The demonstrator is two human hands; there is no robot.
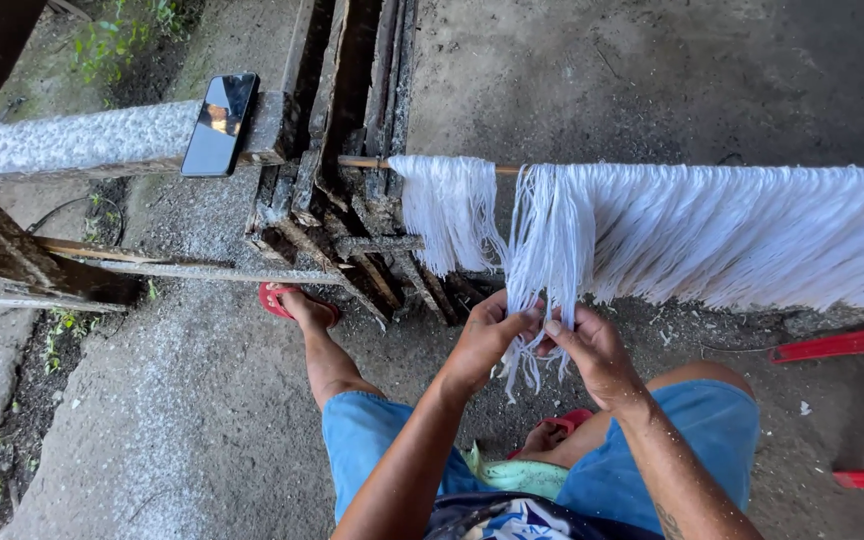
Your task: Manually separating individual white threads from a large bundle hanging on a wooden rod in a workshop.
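Both hands were pinched shut on one hanging bunch of the white strands [552, 250], left hand [487, 340] and right hand [592, 350] almost touching. The strands hung from a thin wooden rod [362, 161] directly above the hands, over the concrete floor [202, 400].

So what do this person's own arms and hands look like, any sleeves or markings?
Both forearms are bare, with no sleeves, gloves, watch or rings in view. The left hand shows no markings. The arm behind the right hand carries a small dark tattoo near the bottom edge and pale specks along the forearm.
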